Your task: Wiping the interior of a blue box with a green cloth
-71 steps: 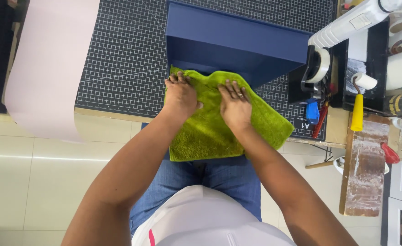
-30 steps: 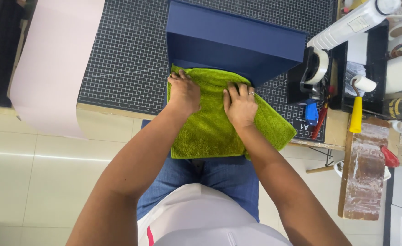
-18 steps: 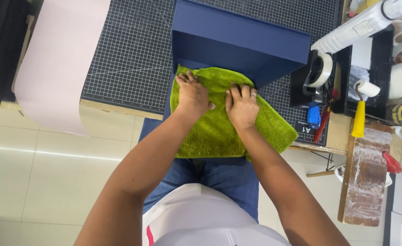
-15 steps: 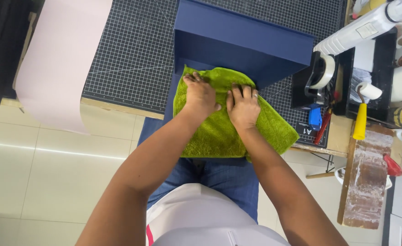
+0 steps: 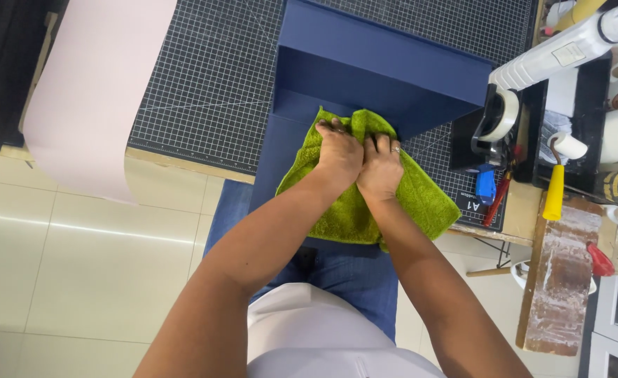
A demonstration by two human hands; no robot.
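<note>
Pink paper sheet (image 5: pixel 95 91) drapes over the bench's near-left edge beside the gridded cutting mat (image 5: pixel 204 91). At centre, the left hand (image 5: pixel 338 150) and right hand (image 5: pixel 380 166) press side by side, fingers curled, gripping the green towel (image 5: pixel 344 210) against the navy box (image 5: pixel 379 66). Tape dispenser (image 5: pixel 494 119) sits right.

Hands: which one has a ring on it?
The right hand wears the ring, on a finger pressed into the green towel. The left hand beside it shows no ring on its fingers.
</note>
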